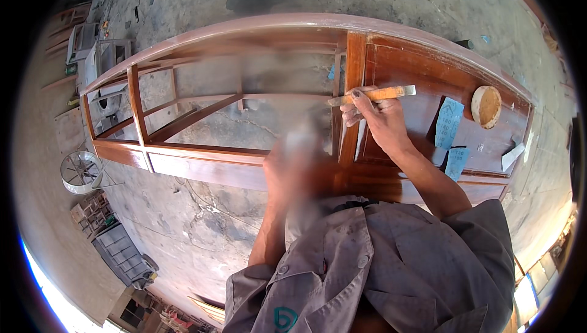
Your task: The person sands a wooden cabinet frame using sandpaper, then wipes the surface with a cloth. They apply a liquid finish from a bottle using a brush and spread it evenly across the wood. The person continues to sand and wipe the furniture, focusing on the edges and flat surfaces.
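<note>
My right hand [379, 116] is closed round a flat wooden-handled tool [393, 93], held over the upright post between the open frame and the solid panel. One end of the tool is pale; the other is darker, and I cannot make out whether it is a blade. A smear hides most of my left hand [278, 168], so its fingers and anything in them do not show. It is near the front rail of the reddish-brown wooden frame [356, 70]. On the panel [416, 76] lie two blue sandpaper pieces [449, 124] and a round pale container [487, 107] with brownish contents.
Another folded pale sheet [512, 157] rests near the panel's right end. Through the frame's openings shows a cracked, stained concrete floor [208, 211]. A round white fan-like object [81, 173] and a grey slatted object [124, 253] stand at left. Grey frames [110, 58] lie beyond.
</note>
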